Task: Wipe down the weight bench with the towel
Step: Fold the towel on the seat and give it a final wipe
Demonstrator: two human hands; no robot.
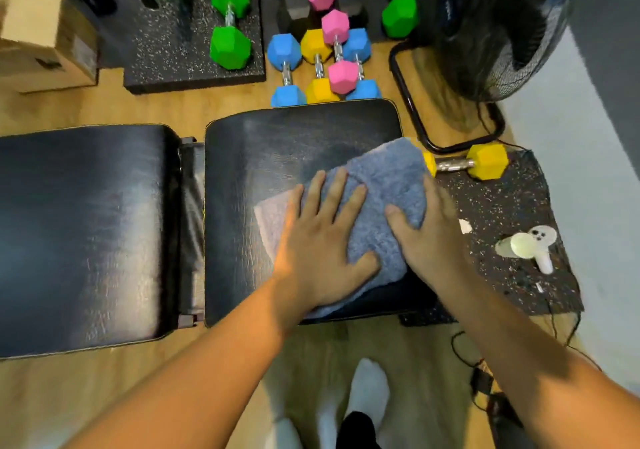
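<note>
Looking down from the head camera, we are pressing our left hand [322,240] flat, fingers straight and spread, on the fluffy blue-grey folded towel [384,178]. It is lying on the right pad of the black padded vinyl weight bench [270,143]. Our right hand [429,237] is gripping the towel's right edge, thumb digging in on top, fingers hidden.

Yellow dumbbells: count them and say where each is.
2. One yellow dumbbell lies in the cluster beyond the bench; the other dumbbell lies on the speckled mat beside the towel. Others may be hidden.
</note>
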